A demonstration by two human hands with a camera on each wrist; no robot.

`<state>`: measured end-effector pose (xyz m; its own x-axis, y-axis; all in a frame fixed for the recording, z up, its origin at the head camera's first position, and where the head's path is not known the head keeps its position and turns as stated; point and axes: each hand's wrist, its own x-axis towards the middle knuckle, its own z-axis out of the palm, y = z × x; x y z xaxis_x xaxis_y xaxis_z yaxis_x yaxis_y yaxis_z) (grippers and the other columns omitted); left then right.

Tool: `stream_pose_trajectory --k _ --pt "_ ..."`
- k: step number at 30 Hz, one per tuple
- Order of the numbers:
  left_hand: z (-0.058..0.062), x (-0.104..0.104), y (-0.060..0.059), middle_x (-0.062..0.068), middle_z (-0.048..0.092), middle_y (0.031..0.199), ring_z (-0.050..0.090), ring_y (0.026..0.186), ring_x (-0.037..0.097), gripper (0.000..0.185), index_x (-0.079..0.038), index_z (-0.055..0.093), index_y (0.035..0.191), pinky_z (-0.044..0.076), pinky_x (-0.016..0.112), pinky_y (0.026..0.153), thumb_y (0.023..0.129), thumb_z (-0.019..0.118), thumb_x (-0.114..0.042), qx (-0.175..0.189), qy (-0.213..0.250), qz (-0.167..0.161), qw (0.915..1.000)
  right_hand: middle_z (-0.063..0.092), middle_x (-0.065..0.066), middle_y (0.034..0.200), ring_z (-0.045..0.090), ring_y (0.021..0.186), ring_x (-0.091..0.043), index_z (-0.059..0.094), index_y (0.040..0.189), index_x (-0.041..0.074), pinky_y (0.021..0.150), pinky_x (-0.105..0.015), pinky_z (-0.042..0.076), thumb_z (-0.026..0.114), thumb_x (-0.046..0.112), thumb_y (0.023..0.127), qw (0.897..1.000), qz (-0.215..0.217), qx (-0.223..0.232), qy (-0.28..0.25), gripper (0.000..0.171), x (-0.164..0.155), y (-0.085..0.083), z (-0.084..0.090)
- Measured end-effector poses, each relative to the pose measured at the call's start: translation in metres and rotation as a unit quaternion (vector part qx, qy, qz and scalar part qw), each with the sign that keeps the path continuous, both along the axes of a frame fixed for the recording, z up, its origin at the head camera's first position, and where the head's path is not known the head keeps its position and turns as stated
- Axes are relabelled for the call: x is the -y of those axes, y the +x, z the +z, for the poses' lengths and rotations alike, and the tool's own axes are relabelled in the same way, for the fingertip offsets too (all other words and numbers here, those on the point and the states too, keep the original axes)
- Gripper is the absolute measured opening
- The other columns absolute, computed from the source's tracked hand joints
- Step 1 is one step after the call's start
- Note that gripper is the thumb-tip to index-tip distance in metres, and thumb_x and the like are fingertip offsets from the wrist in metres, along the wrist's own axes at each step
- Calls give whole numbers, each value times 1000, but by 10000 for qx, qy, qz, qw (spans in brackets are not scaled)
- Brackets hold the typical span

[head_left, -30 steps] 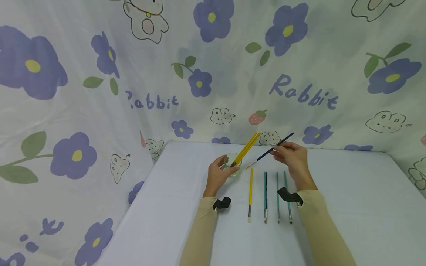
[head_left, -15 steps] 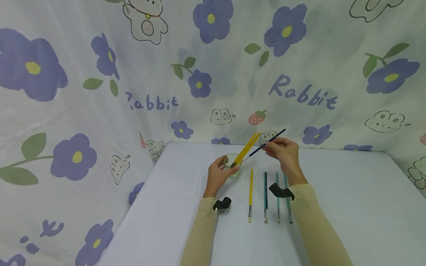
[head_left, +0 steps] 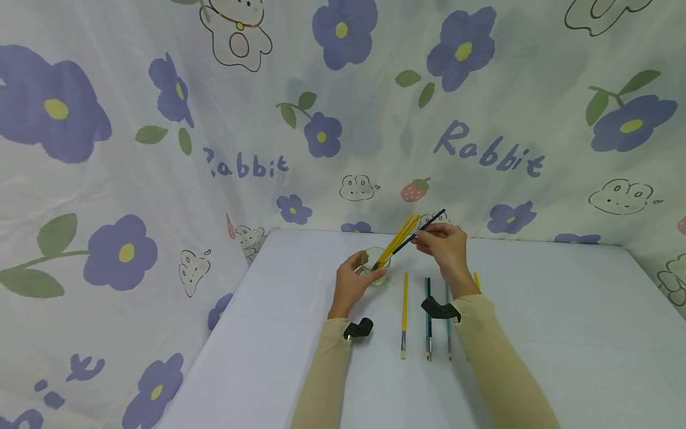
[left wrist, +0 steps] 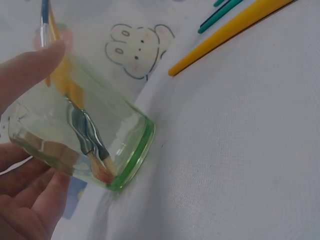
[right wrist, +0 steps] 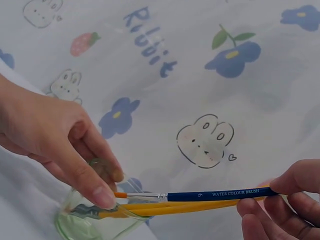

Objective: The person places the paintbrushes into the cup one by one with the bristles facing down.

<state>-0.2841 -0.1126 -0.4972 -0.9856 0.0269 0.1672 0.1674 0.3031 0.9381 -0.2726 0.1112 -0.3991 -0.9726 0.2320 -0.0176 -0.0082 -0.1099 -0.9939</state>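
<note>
Since the earlier frames the right hand [head_left: 442,244] has carried the blue brush [right wrist: 220,194] leftward, so its orange tip now sits at the rim of the glass cup [head_left: 375,267] rather than out over the table.

Nearest the person, four brushes lie in a row on the white table [head_left: 563,333], handles pointing away: a yellow brush [head_left: 404,310], then three teal brushes [head_left: 429,333], partly hidden by the right sleeve. They lie parallel and apart, probably so that each can be picked up singly. A short yellow end [head_left: 476,280] shows just right of the right wrist; what it belongs to is hard to tell.

Further on, the left hand [head_left: 351,283] wraps its thumb and curled fingers round the cup, seemingly to steady it on the table. Yellow brushes [head_left: 399,238] stand in it, bristles down, leaning right.

The right hand pinches the blue brush near its far end between thumb and fingertips, holding it almost level, tip toward the cup mouth, just above the yellow handles.

Behind hangs a flower-and-rabbit cloth [head_left: 161,119].
</note>
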Motion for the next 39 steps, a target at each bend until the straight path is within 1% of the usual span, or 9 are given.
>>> stream_pose_trajectory --k 6,11,17,22,25,32,35,39 --pt "-1 0 -1 16 59 148 57 139 34 84 -1 55 148 48 46 118 79 92 -32 -51 52 -6 10000 71 4 87 75 76 -5 62 120 -6 75 -19 64 74 10 95 9996 62 -1 260 32 7 -3 -5" --pt "0 0 0 15 59 149 56 140 33 83 -3 55 147 48 46 119 79 92 -33 -21 86 1 10000 70 3 89 75 76 -6 63 119 -4 75 -19 64 74 11 95 9995 74 45 297 30 12 -4 -9" --pt "0 0 0 15 59 149 56 140 33 83 -3 55 147 48 47 119 80 91 -35 -13 88 9 10000 72 -4 96 76 79 -8 64 118 -4 76 -20 64 75 12 95 9992 77 118 384 30 17 -3 -12" --pt "0 0 -1 15 59 149 57 140 33 83 -3 55 147 48 48 118 80 90 -36 -22 75 2 10000 72 -9 103 75 80 -7 65 118 -2 76 -19 64 74 13 96 9986 75 180 493 28 21 -2 -15" --pt "1 0 0 15 59 149 57 139 33 82 -4 56 147 48 48 118 80 91 -35 -20 75 21 10000 72 -9 103 74 79 -8 65 118 -2 75 -19 64 74 13 96 9984 100 213 521 28 22 -2 -16" --pt "1 1 0 16 59 149 56 139 34 82 -4 56 147 48 48 118 79 91 -34 -36 130 -4 9999 72 -6 95 76 78 -9 66 114 -3 73 -19 64 74 11 95 9985 155 174 503 25 24 -3 -20" --pt "1 0 0 16 59 149 57 139 34 82 -4 56 147 48 48 118 79 91 -34 -36 149 -5 9999 72 -7 97 76 79 -8 66 115 -3 74 -20 64 75 13 95 9981 174 150 565 27 24 -3 -22" --pt "0 0 -1 15 59 149 57 139 33 82 -4 56 147 48 47 118 79 91 -35 6 139 16 9999 73 -10 103 76 82 -7 67 116 -1 77 -20 65 75 16 96 9975 128 192 671 27 23 -1 -23"
